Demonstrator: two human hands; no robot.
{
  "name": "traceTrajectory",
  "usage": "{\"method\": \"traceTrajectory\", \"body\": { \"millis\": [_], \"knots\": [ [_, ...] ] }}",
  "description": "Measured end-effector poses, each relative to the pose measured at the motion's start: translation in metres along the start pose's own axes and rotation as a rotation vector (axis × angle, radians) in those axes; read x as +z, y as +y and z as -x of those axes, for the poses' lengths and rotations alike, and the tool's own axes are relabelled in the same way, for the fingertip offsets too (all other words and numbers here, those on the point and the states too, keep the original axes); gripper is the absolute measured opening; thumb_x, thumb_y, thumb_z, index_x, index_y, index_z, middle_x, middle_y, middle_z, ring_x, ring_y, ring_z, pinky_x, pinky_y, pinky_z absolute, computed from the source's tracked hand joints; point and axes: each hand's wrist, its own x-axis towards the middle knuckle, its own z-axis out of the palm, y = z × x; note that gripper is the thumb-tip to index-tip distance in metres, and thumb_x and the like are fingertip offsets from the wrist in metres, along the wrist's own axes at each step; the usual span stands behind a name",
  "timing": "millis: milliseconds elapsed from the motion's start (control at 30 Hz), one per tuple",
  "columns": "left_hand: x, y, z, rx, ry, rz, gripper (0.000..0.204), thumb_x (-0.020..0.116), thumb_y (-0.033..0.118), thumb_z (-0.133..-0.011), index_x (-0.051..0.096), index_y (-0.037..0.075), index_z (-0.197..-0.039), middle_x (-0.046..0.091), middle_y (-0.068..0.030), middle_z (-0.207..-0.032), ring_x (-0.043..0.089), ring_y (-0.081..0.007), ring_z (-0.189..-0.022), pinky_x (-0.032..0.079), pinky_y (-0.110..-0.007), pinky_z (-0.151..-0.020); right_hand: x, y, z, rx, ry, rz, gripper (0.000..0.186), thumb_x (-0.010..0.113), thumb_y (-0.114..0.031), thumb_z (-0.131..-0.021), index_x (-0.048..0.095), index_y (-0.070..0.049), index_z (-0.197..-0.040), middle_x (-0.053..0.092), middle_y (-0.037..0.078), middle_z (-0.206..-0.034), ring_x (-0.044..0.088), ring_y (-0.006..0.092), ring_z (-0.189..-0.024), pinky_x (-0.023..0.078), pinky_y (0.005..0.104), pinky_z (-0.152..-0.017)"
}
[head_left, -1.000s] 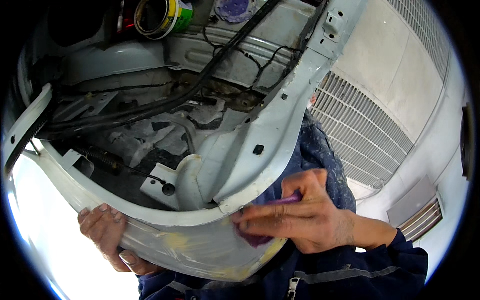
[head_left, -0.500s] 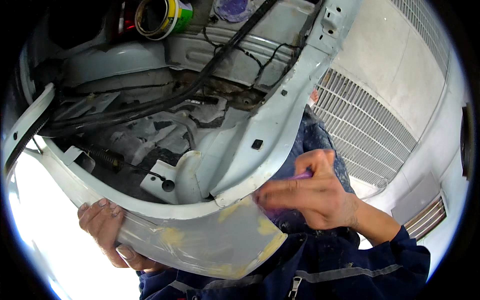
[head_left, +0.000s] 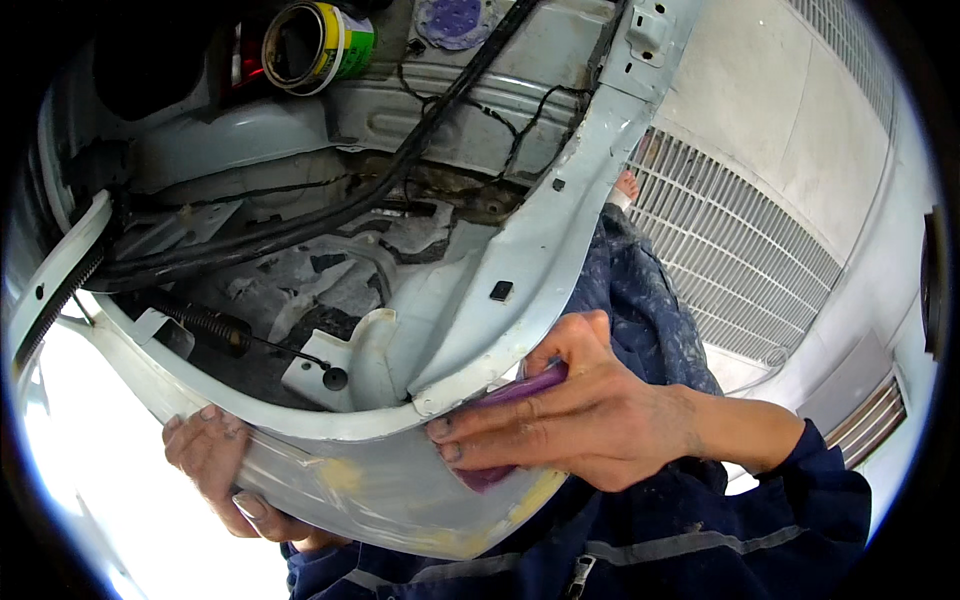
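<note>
On the left, your left hand (head_left: 212, 478) touches the lower left edge of the curved gray body panel (head_left: 385, 495). Its four fingers lie side by side, with the thumb apart from them. The palm is hidden, so I cannot tell how hard it holds.

Farther right, near the far edge of the car body (head_left: 230, 130), is an open round can (head_left: 355, 48), yellow and green outside. It is dark inside, and I cannot tell what is in there. A thick black hose (head_left: 400, 165) bends across the car body, and its top end is cut off. Near that same far edge is a purple disc (head_left: 455, 22) with holes, also cut off at the top.

Next comes the purple sanding pad (head_left: 484, 478), flat on the panel near its right end, just below the upper rim. Your right hand (head_left: 585, 425) is clamped on it, fingers together, hiding its middle. On the far right, the floor grate (head_left: 730, 235) is partly hidden by your leg (head_left: 650, 310).
</note>
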Motion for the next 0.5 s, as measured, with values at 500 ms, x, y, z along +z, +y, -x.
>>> {"method": "traceTrajectory", "body": {
  "millis": [500],
  "knots": [
    [0.003, 0.004, 0.0, -0.025, 0.033, -0.026, 0.043, 0.031, 0.043, -0.094, 0.062, 0.013, -0.096, 0.064, -0.0064, -0.095, 0.058, -0.0273, -0.105, 0.036, -0.056, -0.11, 0.043, 0.046, -0.006, -0.373, 0.547, 0.372, 0.029, 0.073, -0.022, -0.077, 0.077, -0.027, -0.105, 0.07, -0.015, -0.123, 0.051, 0.0163, -0.099, 0.041, 0.0316, -0.085]
  ]
}}
